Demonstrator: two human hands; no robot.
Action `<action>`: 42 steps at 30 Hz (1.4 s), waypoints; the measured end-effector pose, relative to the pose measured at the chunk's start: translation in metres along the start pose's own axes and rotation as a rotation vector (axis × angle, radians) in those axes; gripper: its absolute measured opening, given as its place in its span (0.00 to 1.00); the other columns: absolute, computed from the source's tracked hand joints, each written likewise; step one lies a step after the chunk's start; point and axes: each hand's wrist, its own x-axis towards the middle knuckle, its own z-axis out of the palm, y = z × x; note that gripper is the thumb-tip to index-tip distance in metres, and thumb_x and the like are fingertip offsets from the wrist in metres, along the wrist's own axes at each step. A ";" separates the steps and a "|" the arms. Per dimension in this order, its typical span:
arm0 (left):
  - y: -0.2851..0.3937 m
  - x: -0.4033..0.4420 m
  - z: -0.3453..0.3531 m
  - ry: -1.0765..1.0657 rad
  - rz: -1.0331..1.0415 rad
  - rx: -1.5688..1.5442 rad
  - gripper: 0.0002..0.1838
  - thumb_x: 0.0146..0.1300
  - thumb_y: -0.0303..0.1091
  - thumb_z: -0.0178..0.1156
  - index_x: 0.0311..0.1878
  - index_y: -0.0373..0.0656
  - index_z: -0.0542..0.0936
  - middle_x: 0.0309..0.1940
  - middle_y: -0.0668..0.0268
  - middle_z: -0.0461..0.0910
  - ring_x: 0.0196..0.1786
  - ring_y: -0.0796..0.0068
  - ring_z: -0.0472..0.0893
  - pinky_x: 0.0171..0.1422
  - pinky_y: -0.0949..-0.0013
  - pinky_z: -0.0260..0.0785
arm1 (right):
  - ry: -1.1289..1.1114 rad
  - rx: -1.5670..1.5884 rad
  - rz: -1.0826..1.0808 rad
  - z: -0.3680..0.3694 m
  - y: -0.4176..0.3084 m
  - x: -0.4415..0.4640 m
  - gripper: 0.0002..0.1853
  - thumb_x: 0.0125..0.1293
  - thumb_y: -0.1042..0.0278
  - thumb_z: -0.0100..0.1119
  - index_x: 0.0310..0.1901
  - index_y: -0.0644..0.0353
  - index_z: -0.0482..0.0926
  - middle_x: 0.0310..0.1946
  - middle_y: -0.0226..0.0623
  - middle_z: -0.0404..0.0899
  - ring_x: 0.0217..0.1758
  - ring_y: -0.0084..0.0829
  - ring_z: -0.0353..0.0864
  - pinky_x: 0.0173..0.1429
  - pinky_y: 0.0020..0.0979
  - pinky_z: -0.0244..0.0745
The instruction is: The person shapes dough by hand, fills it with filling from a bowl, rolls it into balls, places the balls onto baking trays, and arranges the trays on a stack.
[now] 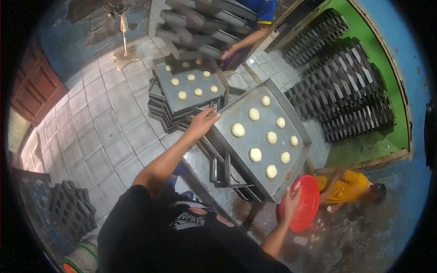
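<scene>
Workshop, pale tiled floor [109,132], blue wall [421,91], green wall panel [364,152] at right with dark baking pans [337,82] stacked in tall rows against it. Pedestal fan [124,38] at the far left end.

Main item: metal baking tray [255,135], sits between the worker's hands, more metal edges showing underneath. Nine dough balls [271,137] on it, roughly 3 x 3, none touching.

Left hand [203,124]: at the tray's left corner, fingers on the rim. Contact yes; can't tell from here if it's clamped. Nearest dough ball is inboard of that corner, clear of the fingers.

Right hand [291,204]: just off the near corner, in front of a red basin [309,200]. Fingers extended up the basin side; can't tell whether they grip the basin, the tray or neither. Lowest ball sits inside that near corner, apart from the hand.

Second tray [187,86] past the left hand on its own pile, nine smaller-looking balls. Co-worker in a blue sleeve [266,16] behind it, by motion-blurred pans [200,27]. Person in a yellow shirt [348,186] low down beyond the basin.
</scene>
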 end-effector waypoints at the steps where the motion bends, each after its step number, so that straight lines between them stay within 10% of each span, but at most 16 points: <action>1: -0.004 0.003 0.009 0.010 -0.001 -0.010 0.35 0.68 0.46 0.66 0.72 0.36 0.73 0.59 0.51 0.83 0.61 0.61 0.80 0.68 0.62 0.70 | -0.016 0.042 -0.035 0.004 0.016 -0.008 0.34 0.76 0.57 0.59 0.75 0.68 0.61 0.69 0.52 0.71 0.71 0.49 0.72 0.75 0.45 0.66; 2: -0.012 0.007 0.014 0.009 -0.037 -0.038 0.32 0.66 0.43 0.65 0.71 0.38 0.75 0.59 0.52 0.83 0.61 0.62 0.80 0.67 0.64 0.70 | -0.033 0.085 -0.068 0.007 0.031 -0.015 0.35 0.76 0.55 0.59 0.76 0.66 0.61 0.68 0.51 0.72 0.70 0.49 0.74 0.73 0.46 0.69; 4: -0.011 0.012 0.014 -0.005 -0.103 -0.061 0.30 0.62 0.33 0.60 0.70 0.45 0.78 0.58 0.57 0.82 0.59 0.66 0.79 0.65 0.67 0.69 | -0.368 1.145 0.648 0.000 -0.021 -0.053 0.42 0.74 0.64 0.59 0.83 0.56 0.46 0.74 0.51 0.63 0.65 0.45 0.77 0.58 0.43 0.84; 5: -0.008 0.011 0.012 -0.009 -0.105 -0.019 0.30 0.62 0.33 0.60 0.70 0.45 0.78 0.58 0.57 0.82 0.59 0.66 0.79 0.65 0.67 0.69 | -0.305 1.130 0.574 0.008 -0.031 -0.062 0.42 0.76 0.64 0.57 0.83 0.52 0.44 0.71 0.51 0.65 0.50 0.41 0.84 0.42 0.37 0.87; 9: 0.015 -0.014 -0.007 -0.091 -0.167 -0.056 0.34 0.59 0.27 0.56 0.73 0.47 0.76 0.63 0.62 0.79 0.59 0.70 0.78 0.65 0.70 0.69 | -0.133 1.168 0.539 0.010 -0.039 -0.073 0.40 0.75 0.67 0.55 0.83 0.54 0.48 0.60 0.47 0.74 0.35 0.38 0.86 0.40 0.35 0.86; 13: 0.010 -0.028 -0.055 -0.042 -0.171 -0.340 0.35 0.59 0.24 0.53 0.74 0.41 0.74 0.51 0.64 0.80 0.51 0.75 0.79 0.45 0.72 0.77 | -0.124 1.089 0.453 0.000 -0.116 -0.072 0.38 0.75 0.66 0.55 0.82 0.55 0.52 0.57 0.47 0.75 0.32 0.35 0.85 0.36 0.31 0.85; 16: 0.005 -0.023 -0.116 0.107 -0.063 -0.399 0.35 0.59 0.23 0.55 0.74 0.37 0.72 0.60 0.61 0.80 0.57 0.74 0.79 0.61 0.71 0.72 | -0.191 1.019 0.367 0.025 -0.169 -0.062 0.37 0.73 0.71 0.54 0.82 0.57 0.54 0.56 0.46 0.77 0.34 0.31 0.84 0.33 0.27 0.82; 23: 0.018 0.037 -0.316 0.260 0.011 -0.535 0.33 0.59 0.24 0.58 0.72 0.38 0.73 0.58 0.64 0.82 0.55 0.74 0.79 0.62 0.70 0.70 | -0.493 1.021 0.282 0.156 -0.348 -0.023 0.37 0.76 0.74 0.50 0.82 0.63 0.49 0.51 0.42 0.77 0.44 0.28 0.79 0.43 0.29 0.81; 30: -0.015 0.117 -0.479 0.382 -0.057 -0.416 0.34 0.61 0.24 0.55 0.75 0.37 0.70 0.62 0.61 0.80 0.61 0.69 0.79 0.69 0.66 0.70 | -0.601 1.257 0.630 0.368 -0.434 0.019 0.35 0.72 0.75 0.50 0.79 0.56 0.55 0.49 0.41 0.75 0.39 0.34 0.85 0.45 0.34 0.87; 42: -0.094 0.259 -0.420 0.056 -0.103 -0.508 0.39 0.66 0.24 0.54 0.81 0.37 0.58 0.63 0.62 0.76 0.62 0.73 0.77 0.68 0.69 0.67 | -0.368 1.489 1.031 0.530 -0.362 0.104 0.26 0.74 0.67 0.57 0.69 0.58 0.62 0.49 0.43 0.74 0.37 0.31 0.77 0.39 0.32 0.80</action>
